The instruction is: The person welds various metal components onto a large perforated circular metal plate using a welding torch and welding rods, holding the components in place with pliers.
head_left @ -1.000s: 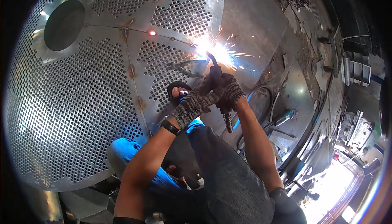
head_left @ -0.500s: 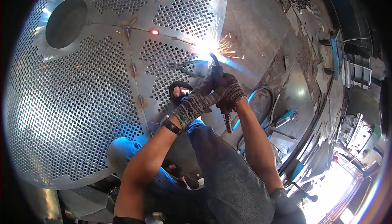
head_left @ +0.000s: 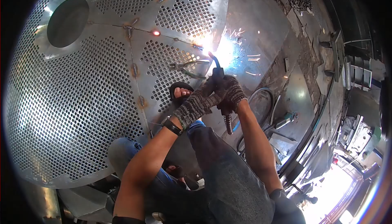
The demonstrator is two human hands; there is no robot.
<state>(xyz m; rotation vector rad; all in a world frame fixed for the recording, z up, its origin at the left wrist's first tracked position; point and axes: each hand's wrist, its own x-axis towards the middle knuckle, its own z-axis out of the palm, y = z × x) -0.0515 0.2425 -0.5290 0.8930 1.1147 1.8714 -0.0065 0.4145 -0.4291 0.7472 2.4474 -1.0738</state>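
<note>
A welding torch (head_left: 218,73) is gripped by both my gloved hands, its bent neck directed at the edge of a perforated metal sheet (head_left: 98,97). My right hand (head_left: 233,90) is closed around the handle, with the ribbed cable sleeve (head_left: 228,124) hanging below. From the left, my left hand (head_left: 198,103) is closed against the torch and the right hand; its fingertips are partly hidden. A bright glare with sparks (head_left: 228,52) covers the torch tip and the weld spot. Just left of the torch, a pair of pliers (head_left: 190,65) lies on the sheet with its handles apart.
Brown weld marks (head_left: 134,69) run along the sheet's seams, and one spot (head_left: 156,33) glows red. A large round hole (head_left: 68,22) is at upper left. A grinder-like power tool (head_left: 284,120) and a hose (head_left: 267,91) lie at right. My foot (head_left: 181,92) rests near the hands.
The glare has shifted from over the sheet's edge to right of the torch tip, and sparks now scatter rightward. Blue light on the sheet and my jeans has faded. Both hands keep their grip.
</note>
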